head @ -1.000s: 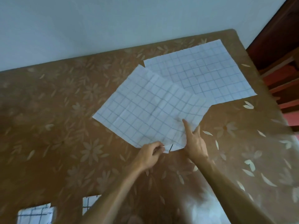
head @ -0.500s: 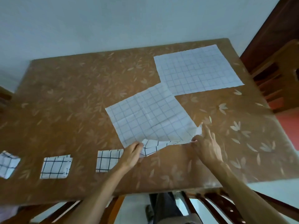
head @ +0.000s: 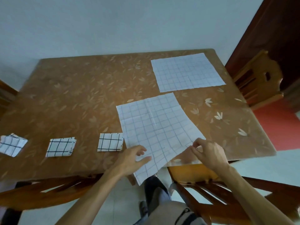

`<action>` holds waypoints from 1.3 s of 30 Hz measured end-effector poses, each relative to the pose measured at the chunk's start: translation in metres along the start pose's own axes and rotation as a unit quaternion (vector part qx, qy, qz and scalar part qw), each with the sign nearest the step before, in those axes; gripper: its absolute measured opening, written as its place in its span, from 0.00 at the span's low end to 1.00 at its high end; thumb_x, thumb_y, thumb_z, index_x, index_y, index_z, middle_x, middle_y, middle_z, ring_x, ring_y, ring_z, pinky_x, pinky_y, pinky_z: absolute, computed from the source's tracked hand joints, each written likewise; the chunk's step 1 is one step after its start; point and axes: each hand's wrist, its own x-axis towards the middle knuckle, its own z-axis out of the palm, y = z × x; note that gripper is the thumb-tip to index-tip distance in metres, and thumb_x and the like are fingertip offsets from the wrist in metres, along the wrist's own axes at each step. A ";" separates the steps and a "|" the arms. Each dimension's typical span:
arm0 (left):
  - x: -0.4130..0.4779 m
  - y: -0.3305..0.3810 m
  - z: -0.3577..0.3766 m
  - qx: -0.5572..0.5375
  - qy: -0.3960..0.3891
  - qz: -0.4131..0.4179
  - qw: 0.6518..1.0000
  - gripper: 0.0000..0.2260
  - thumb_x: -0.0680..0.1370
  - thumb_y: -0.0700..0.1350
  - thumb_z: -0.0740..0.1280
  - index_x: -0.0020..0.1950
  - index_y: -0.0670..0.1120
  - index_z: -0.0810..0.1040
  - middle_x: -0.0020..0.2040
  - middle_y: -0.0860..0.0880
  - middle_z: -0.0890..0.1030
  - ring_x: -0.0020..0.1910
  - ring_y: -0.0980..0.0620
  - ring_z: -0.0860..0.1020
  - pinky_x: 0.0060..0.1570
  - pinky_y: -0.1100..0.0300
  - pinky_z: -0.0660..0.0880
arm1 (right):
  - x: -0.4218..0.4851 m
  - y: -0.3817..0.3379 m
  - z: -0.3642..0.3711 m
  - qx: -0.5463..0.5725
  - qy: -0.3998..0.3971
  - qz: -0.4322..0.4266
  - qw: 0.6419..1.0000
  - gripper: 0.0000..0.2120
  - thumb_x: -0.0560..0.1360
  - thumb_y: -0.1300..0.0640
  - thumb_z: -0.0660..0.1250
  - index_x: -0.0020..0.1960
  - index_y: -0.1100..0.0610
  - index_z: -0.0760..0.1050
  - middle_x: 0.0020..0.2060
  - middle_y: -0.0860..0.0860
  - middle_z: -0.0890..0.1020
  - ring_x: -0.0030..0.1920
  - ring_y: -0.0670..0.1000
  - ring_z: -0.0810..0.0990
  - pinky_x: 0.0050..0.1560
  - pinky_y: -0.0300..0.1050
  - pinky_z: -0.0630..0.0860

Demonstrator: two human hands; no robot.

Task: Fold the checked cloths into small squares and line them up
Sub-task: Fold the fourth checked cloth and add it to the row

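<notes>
An unfolded white checked cloth (head: 155,125) lies near the table's front edge, its near corner hanging over the edge. My left hand (head: 131,158) rests flat on its near left part with fingers spread. My right hand (head: 209,153) pinches the cloth's near right corner. A second unfolded checked cloth (head: 186,72) lies flat at the far right of the table. Three folded checked squares sit in a row along the front: one (head: 110,142) beside the open cloth, one (head: 60,147) further left, one (head: 11,144) at the left edge of view.
The brown leaf-patterned table (head: 81,95) stands against a pale wall. Wooden chairs stand at the near edge (head: 211,181), the near left (head: 40,189) and the right side (head: 258,82). A dark wooden door frame (head: 276,30) is at the far right.
The open cloth has been pulled towards me and turned, off the far cloth, so its near corner now overhangs the edge. My view has tilted down, showing the folded squares and the chairs.
</notes>
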 end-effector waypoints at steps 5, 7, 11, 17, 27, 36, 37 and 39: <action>-0.013 0.042 0.027 0.134 -0.063 0.066 0.987 0.37 0.70 0.69 0.67 0.75 0.57 0.61 0.70 0.57 0.67 0.69 0.56 0.68 0.65 0.54 0.70 | -0.001 -0.014 -0.016 0.036 0.021 0.018 0.999 0.09 0.76 0.44 0.67 0.42 0.47 0.77 0.35 0.39 0.81 0.35 0.41 0.79 0.31 0.35 0.70; -0.010 0.046 0.033 0.157 -0.022 0.083 0.984 0.23 0.77 0.56 0.66 0.71 0.54 0.68 0.65 0.54 0.74 0.63 0.52 0.73 0.57 0.59 0.71 | -0.001 -0.017 -0.020 0.046 0.035 0.013 0.998 0.09 0.76 0.44 0.68 0.42 0.48 0.78 0.34 0.39 0.81 0.35 0.41 0.79 0.32 0.36 0.73; -0.006 0.037 0.016 0.142 0.029 0.038 0.989 0.12 0.81 0.46 0.61 0.63 0.51 0.78 0.56 0.51 0.82 0.53 0.51 0.79 0.47 0.60 0.74 | -0.002 -0.009 -0.028 0.066 0.057 -0.003 0.996 0.10 0.75 0.42 0.68 0.42 0.47 0.78 0.35 0.39 0.81 0.34 0.40 0.79 0.32 0.37 0.76; 0.004 0.006 -0.037 -0.004 0.001 -0.050 0.999 0.11 0.79 0.46 0.69 0.61 0.47 0.82 0.60 0.53 0.81 0.61 0.52 0.77 0.57 0.61 0.70 | 0.002 0.012 -0.035 0.131 -0.003 0.016 0.991 0.12 0.70 0.35 0.71 0.46 0.40 0.75 0.38 0.37 0.80 0.37 0.39 0.78 0.34 0.37 0.72; 0.071 -0.012 -0.067 -0.201 0.073 -0.159 0.964 0.07 0.78 0.46 0.71 0.55 0.52 0.83 0.60 0.55 0.75 0.63 0.53 0.73 0.62 0.57 0.68 | 0.076 0.042 0.011 0.305 -0.250 0.105 0.913 0.13 0.70 0.57 0.77 0.53 0.51 0.82 0.47 0.44 0.86 0.47 0.40 0.84 0.53 0.39 0.79; 0.171 -0.030 -0.081 -0.228 0.113 -0.220 0.942 0.15 0.74 0.60 0.71 0.39 0.49 0.79 0.34 0.55 0.78 0.37 0.50 0.77 0.40 0.58 0.74 | 0.163 0.054 0.057 0.305 -0.160 0.231 0.910 0.14 0.69 0.46 0.77 0.37 0.56 0.80 0.30 0.50 0.83 0.33 0.54 0.82 0.37 0.53 0.77; 0.180 -0.032 -0.082 -0.235 0.104 -0.224 0.940 0.14 0.75 0.62 0.70 0.45 0.51 0.80 0.40 0.55 0.81 0.44 0.49 0.80 0.48 0.54 0.77 | 0.170 0.054 0.059 0.298 -0.158 0.236 0.911 0.14 0.69 0.47 0.76 0.36 0.56 0.78 0.28 0.48 0.82 0.31 0.52 0.81 0.35 0.51 0.76; 0.188 -0.036 -0.082 -0.227 0.062 -0.263 0.936 0.23 0.74 0.64 0.69 0.64 0.53 0.76 0.63 0.54 0.78 0.65 0.45 0.75 0.62 0.48 0.73 | 0.181 0.053 0.061 0.287 -0.163 0.250 0.910 0.14 0.70 0.49 0.76 0.34 0.54 0.76 0.26 0.44 0.79 0.29 0.50 0.77 0.33 0.47 0.72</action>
